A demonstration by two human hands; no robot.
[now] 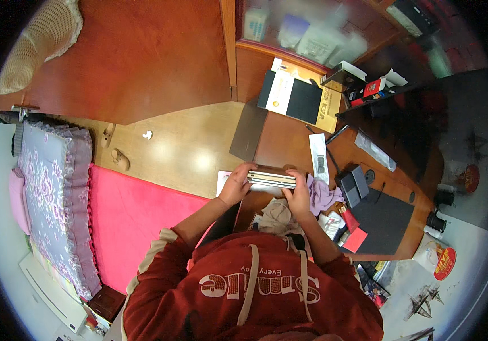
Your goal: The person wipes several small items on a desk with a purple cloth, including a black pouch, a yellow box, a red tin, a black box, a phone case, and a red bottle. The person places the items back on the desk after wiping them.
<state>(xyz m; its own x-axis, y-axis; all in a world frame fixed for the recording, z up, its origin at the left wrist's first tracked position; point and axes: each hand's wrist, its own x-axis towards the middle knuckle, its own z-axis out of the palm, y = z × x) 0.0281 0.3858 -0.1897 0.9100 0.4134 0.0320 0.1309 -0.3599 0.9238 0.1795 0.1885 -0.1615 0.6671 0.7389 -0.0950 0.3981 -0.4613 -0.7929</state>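
Observation:
My left hand (236,184) and my right hand (299,195) grip opposite ends of a short stack of thin, book-like items (272,178), with light and dark edges facing up. What exactly the items are cannot be told. They are held in front of my chest, above the edge of a brown wooden desk. A lilac cloth (321,195) lies on the desk just beyond my right hand. A crumpled beige cloth (276,216) is below the stack, between my forearms. A white-wrapped packet (319,157) lies on the desk past the stack.
On the desk are a dark grey device (352,186), a red tube (348,218), a red card (355,240), a black mat (386,221) and a black folder (301,99) on a yellow envelope. A flowered bed (50,183) and pink mat (141,221) are at the left.

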